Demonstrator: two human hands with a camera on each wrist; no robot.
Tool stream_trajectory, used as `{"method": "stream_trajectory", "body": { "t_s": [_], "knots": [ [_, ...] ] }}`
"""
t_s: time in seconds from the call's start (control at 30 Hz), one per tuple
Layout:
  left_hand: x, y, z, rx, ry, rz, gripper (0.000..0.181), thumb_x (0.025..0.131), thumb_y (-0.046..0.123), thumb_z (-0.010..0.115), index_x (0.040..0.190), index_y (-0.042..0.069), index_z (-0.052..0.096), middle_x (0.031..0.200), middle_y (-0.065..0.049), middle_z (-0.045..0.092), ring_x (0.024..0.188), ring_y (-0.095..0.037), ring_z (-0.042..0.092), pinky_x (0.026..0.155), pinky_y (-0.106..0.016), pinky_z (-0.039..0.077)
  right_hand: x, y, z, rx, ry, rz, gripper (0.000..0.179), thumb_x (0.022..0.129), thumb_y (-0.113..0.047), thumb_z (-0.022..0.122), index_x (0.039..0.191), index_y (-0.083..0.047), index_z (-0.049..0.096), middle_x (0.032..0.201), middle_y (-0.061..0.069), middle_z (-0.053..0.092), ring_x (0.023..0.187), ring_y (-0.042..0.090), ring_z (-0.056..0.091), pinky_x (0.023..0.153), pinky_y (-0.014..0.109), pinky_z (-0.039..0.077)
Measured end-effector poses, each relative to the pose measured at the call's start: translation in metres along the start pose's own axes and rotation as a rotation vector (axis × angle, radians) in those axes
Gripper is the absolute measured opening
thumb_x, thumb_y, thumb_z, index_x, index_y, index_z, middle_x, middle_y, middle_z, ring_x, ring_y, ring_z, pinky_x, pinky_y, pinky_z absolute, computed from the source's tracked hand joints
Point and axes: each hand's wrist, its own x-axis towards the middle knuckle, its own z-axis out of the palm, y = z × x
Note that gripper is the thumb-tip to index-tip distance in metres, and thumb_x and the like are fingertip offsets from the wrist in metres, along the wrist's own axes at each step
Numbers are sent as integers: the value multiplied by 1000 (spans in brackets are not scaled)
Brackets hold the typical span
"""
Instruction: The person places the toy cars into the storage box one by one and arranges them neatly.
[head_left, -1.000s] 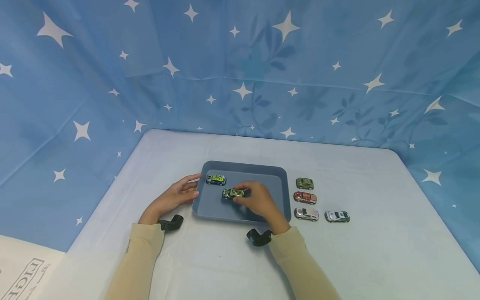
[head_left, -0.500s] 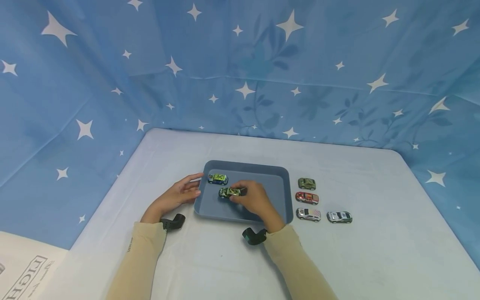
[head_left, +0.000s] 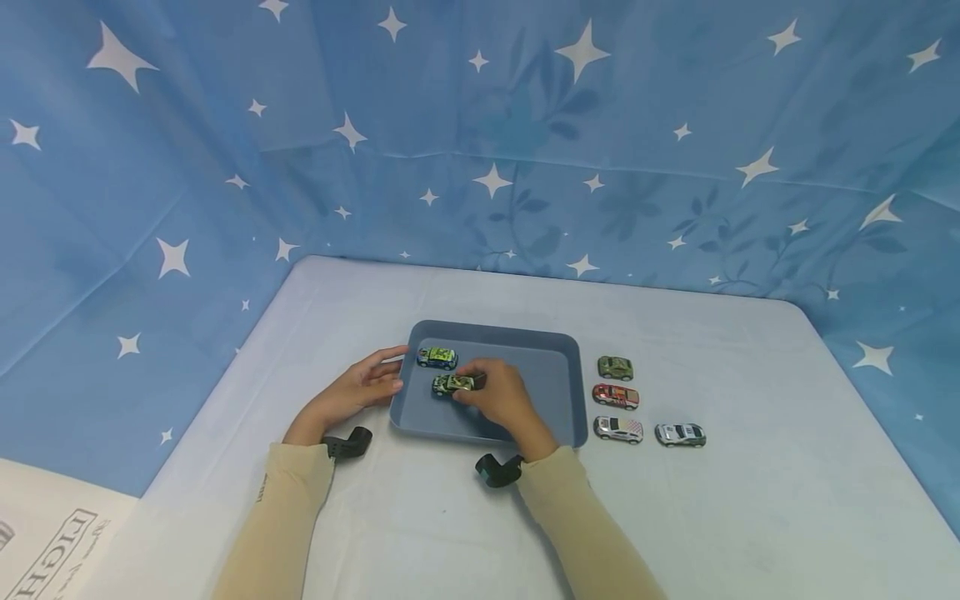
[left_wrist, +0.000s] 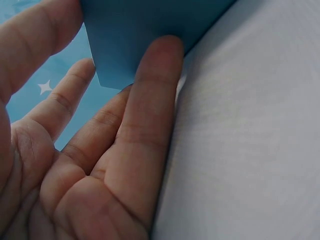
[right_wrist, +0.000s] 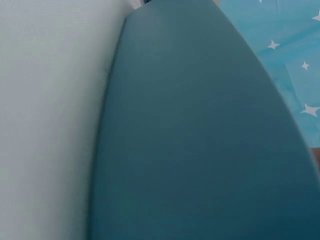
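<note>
My right hand pinches a green camouflage toy car by its right end, low over the floor of a blue-grey tray. Just behind that car, a yellow-and-blue toy car sits in the tray's back left corner. Outside the tray's left wall, my left hand has its fingers extended. In the left wrist view, fingertips of the left hand rest against the tray wall. The tray's outer wall fills most of the right wrist view and hides the right hand's grip there.
To the right of the tray, an olive car, a red car and a white car form a column on the white tablecloth. A silver-and-dark car lies farther right. Behind hangs a blue starry curtain.
The right hand has carried the camouflage car a little to the left inside the tray, nearer the yellow-and-blue car. The left hand has stayed at the tray's left side.
</note>
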Motion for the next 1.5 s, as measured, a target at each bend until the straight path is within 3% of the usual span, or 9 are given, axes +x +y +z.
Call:
{"method": "stream_trajectory", "body": {
  "t_s": [0.33, 0.57, 0.93, 1.2, 1.5],
  "knots": [
    [1, -1, 0, -5, 5, -11, 71, 112, 18, 62, 172, 6, 27, 171, -31, 31, 158, -48, 33, 119, -54, 45, 5, -2, 8, -42, 11, 6, 27, 89, -11, 91, 114, -6, 81, 100, 10, 77, 89, 25, 68, 78, 43, 56],
    [-1, 1, 1, -17, 7, -12, 71, 112, 17, 62, 172, 6, 27, 172, -31, 28, 159, -48, 30, 118, -56, 45, 8, -5, 15, -48, 36, -9, 26, 88, -11, 92, 111, -7, 82, 104, 10, 78, 91, 26, 70, 80, 43, 57],
    [3, -2, 2, -24, 1, -11, 72, 111, 18, 63, 172, 7, 27, 170, -31, 34, 153, -47, 41, 116, -50, 49, 10, -13, 22, -76, 50, 0, 27, 87, -11, 93, 112, -7, 84, 115, 12, 75, 90, 24, 66, 79, 43, 55],
    [1, -1, 1, -6, -7, 10, 72, 112, 19, 63, 172, 5, 25, 170, -32, 32, 156, -47, 36, 120, -55, 43, 12, -17, 28, -131, 75, 6, 28, 89, -15, 91, 116, -9, 84, 126, 14, 75, 119, 36, 70, 100, 54, 56],
    [1, 1, 1, -3, -6, 7, 71, 112, 16, 62, 172, 4, 26, 169, -32, 33, 155, -47, 38, 119, -51, 45, 13, -18, 33, -190, 112, -32, 30, 87, -15, 93, 115, -10, 85, 121, 12, 77, 115, 34, 72, 96, 52, 59]
  ]
}}
